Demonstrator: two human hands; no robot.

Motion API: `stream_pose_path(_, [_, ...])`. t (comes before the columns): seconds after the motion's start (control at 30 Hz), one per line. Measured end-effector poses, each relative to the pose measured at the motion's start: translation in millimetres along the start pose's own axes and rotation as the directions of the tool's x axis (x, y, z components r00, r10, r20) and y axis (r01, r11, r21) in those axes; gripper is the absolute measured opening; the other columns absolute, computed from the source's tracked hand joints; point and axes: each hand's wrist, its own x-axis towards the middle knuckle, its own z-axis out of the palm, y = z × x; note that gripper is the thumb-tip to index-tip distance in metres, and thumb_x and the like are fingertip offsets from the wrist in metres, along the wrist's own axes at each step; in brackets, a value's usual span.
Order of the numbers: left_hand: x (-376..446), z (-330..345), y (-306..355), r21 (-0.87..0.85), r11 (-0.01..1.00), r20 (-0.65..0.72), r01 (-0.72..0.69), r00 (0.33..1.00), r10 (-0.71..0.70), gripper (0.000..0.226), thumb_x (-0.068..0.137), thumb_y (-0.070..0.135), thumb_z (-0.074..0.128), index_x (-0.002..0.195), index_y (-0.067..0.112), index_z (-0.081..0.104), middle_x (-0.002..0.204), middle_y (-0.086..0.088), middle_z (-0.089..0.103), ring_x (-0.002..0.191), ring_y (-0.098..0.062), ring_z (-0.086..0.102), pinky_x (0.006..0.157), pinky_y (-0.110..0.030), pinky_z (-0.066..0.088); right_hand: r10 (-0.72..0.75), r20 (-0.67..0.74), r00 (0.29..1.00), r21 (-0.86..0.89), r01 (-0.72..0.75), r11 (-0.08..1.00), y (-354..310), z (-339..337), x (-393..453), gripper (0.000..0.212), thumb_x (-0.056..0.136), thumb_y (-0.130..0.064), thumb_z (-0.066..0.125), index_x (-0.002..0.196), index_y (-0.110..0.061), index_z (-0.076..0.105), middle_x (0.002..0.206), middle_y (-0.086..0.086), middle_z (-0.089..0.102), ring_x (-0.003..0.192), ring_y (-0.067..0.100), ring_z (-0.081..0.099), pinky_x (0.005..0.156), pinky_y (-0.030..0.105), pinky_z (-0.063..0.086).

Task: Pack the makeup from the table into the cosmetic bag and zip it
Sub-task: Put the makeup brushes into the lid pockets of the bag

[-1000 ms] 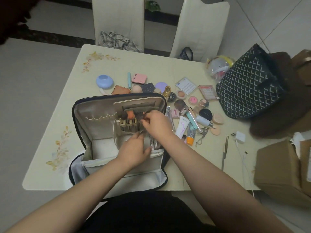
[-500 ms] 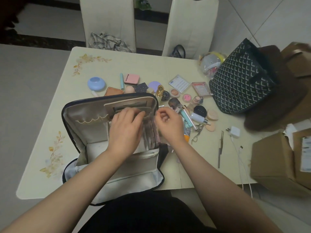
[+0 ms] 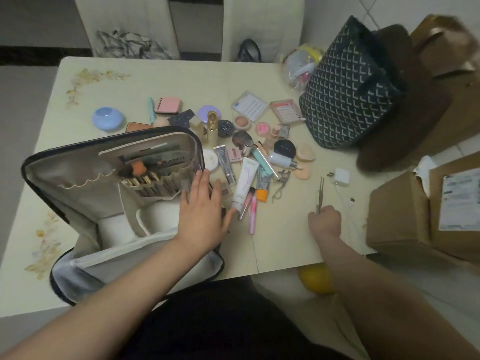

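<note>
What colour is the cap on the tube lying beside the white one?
Orange, on the tube beside the white tube; head view.

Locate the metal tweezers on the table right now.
In the head view, the tweezers lie right of the makeup pile, just left of the white charger, their near end pinched by the right hand.

Dark tote bag (image 3: 348, 92) with pale chevron pattern, far right of table (image 3: 145, 81). White charger plug (image 3: 341, 178) with cable, near right edge. Two cardboard boxes (image 3: 405, 216) beside table at right. Two pale chairs (image 3: 130, 24) behind table; patterned cloth (image 3: 130, 46) on left one. Yellow round object (image 3: 315, 279) on floor under table edge.
</note>
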Motion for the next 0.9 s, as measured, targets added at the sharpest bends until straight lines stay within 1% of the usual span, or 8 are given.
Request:
stream_pose_path(0.27, [0,17,4,0.097,0.995,0.016,0.008,1.0,-0.01,0.067,0.066,0.036,0.078,0.121,0.002,0.059,0.141,-0.028,0.041,0.135,-0.044,0.031,0.095,-0.057,0.041,0.03,0.099,0.995,0.009,-0.031,0.999,4,9,5,0.025,0.084,-0.012,0.062,0.101,0.006,0.06,0.103,0.02,0.064,0.096,0.034,0.062,0.062,0.025,0.044])
stream_pose_path(0.37, [1,16,4,0.108,0.994,0.023,0.016,1.0,-0.019,0.065,0.066,0.036,0.078,0.12,0.005,0.06,0.141,-0.026,0.042,0.135,-0.044,0.032,0.096,-0.056,0.041,0.038,0.147,0.988,0.075,-0.05,0.996,-10,4,3,0.025,0.081,-0.021,0.064,0.084,0.003,0.067,0.072,0.011,0.064,0.076,0.028,0.065,0.043,0.019,0.033])
stream_pose_path(0.43, [2,14,3,0.095,0.995,0.013,0.01,1.0,-0.011,0.063,0.068,0.036,0.078,0.12,0.006,0.061,0.139,-0.026,0.044,0.134,-0.043,0.034,0.095,-0.056,0.041,0.008,0.142,0.99,0.16,-0.031,0.987,-24,0,-4,0.022,0.081,-0.02,0.063,0.073,0.0,0.065,0.057,0.003,0.056,0.061,0.023,0.057,0.038,0.019,0.034])
stream_pose_path(0.5, [2,11,0,0.065,0.998,-0.004,0.001,1.0,0.0,0.059,0.069,0.035,0.077,0.119,0.007,0.062,0.137,-0.025,0.047,0.132,-0.042,0.037,0.095,-0.055,0.041,-0.031,0.135,0.99,0.332,-0.015,0.943,-41,-4,-16,0.012,0.08,-0.017,0.064,0.078,-0.006,0.06,0.065,0.002,0.057,0.061,0.02,0.054,0.043,0.014,0.037])
stream_pose_path(0.57, [3,6,-6,0.043,0.999,-0.029,-0.011,1.0,0.012,0.052,0.072,0.035,0.073,0.116,0.008,0.063,0.135,-0.023,0.049,0.13,-0.041,0.04,0.095,-0.054,0.041,-0.114,0.161,0.98,0.45,0.03,0.892,-65,-8,-33,0.012,0.079,-0.018,0.065,0.082,-0.01,0.057,0.077,0.007,0.062,0.066,0.019,0.055,0.052,0.022,0.04])
stream_pose_path(0.73, [3,-9,-32,-0.027,0.999,-0.068,0.025,0.997,-0.026,0.053,0.08,0.045,0.041,0.114,0.011,0.063,0.133,-0.018,0.052,0.127,-0.035,0.046,0.095,-0.048,0.042,-0.492,0.293,0.82,0.698,0.168,0.696,-142,-22,-91,0.013,0.08,0.0,0.057,0.078,-0.012,0.052,0.061,0.002,0.061,0.05,0.013,0.056,0.046,0.021,0.044])
stream_pose_path(0.8, [2,-16,-45,-0.028,0.999,-0.085,0.036,0.996,-0.038,0.056,0.082,0.046,0.037,0.116,0.009,0.062,0.132,-0.015,0.054,0.126,-0.033,0.047,0.095,-0.044,0.042,-0.633,0.324,0.703,0.778,0.183,0.602,-170,-23,-116,0.019,0.083,0.006,0.054,0.077,-0.012,0.051,0.06,0.003,0.061,0.055,0.014,0.062,0.051,0.022,0.052])
stream_pose_path(0.9, [-2,-26,-65,0.0,0.999,-0.118,0.039,0.992,-0.039,0.053,0.084,0.044,0.037,0.115,0.009,0.062,0.129,-0.011,0.057,0.125,-0.028,0.049,0.092,-0.039,0.041,-0.737,0.339,0.585,0.755,0.298,0.584,-199,-6,-141,0.021,0.084,0.005,0.055,0.077,-0.014,0.052,0.065,0.004,0.062,0.065,0.018,0.068,0.067,0.031,0.059])
